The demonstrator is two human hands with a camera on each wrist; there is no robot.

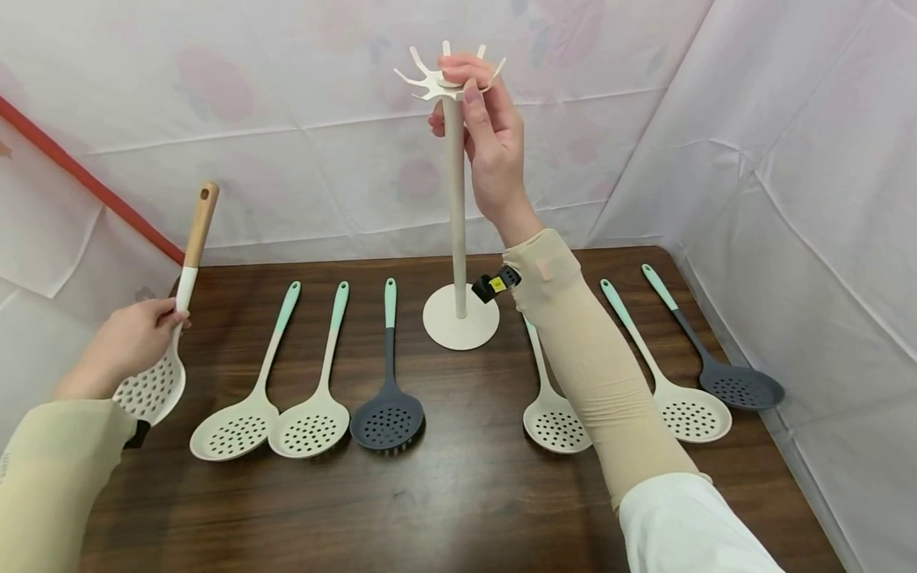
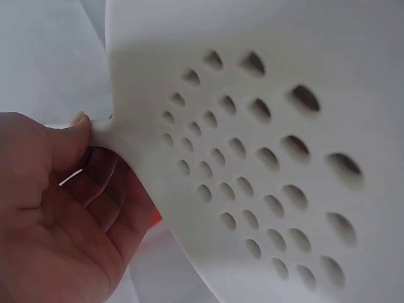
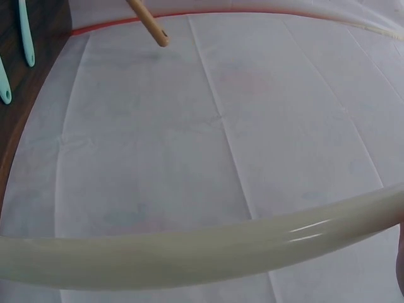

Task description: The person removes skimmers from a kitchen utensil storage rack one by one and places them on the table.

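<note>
Gripping wooden-handled skimmer [image 1: 168, 334] in left hand [image 1: 132, 338], handle tilted up-right toward stand [image 1: 455, 199]; right hand [image 1: 487, 135] apparently pinching its crown.

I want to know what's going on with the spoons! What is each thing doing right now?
White slotted spoon with wooden handle: lifted, held by left hand.
Cream hook stand: upright, top held by right hand, hooks bare.
Four cream slotted spoons with mint handles: lying flat.
Two dark grey slotted spoons: lying flat.
</note>
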